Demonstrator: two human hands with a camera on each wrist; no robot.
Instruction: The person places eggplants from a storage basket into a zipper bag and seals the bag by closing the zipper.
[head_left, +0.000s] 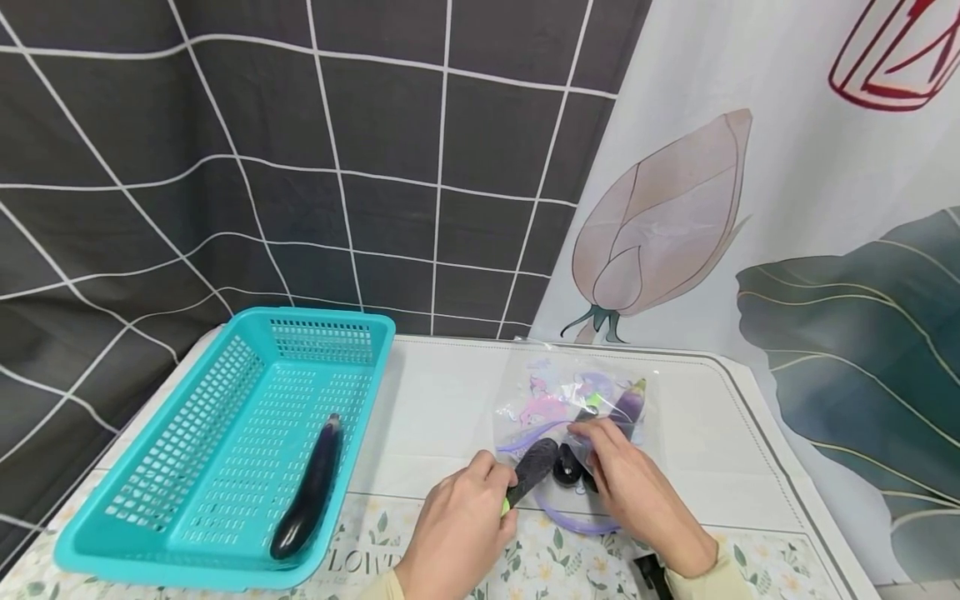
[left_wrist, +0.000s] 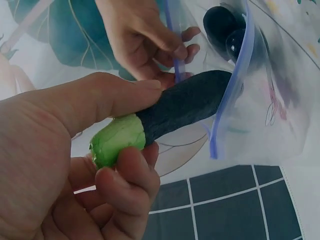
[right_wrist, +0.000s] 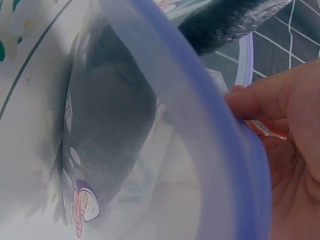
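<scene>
My left hand (head_left: 465, 521) grips a dark eggplant (head_left: 536, 465) by its bright green stem end (left_wrist: 120, 139), thumb on one side and fingers curled on the other. Its far end lies at the mouth of a clear zip bag (head_left: 525, 371) with a purple seal and pink print. With thumb and fingers, my right hand (head_left: 637, 492) pinches the bag's purple rim (right_wrist: 227, 120), and the mouth stands apart. Inside the bag lie more eggplants, one with a rounded black end (head_left: 567, 467) and one purplish near its stem (head_left: 628, 406).
A turquoise plastic basket (head_left: 258, 442) stands at the left of the table, with one long dark eggplant (head_left: 311, 492) lying along its right side. The table (head_left: 442, 375) has a white, flower-printed cover. Behind it hang a dark grid-patterned cloth (head_left: 390, 192) and a white flower-printed cloth (head_left: 787, 167).
</scene>
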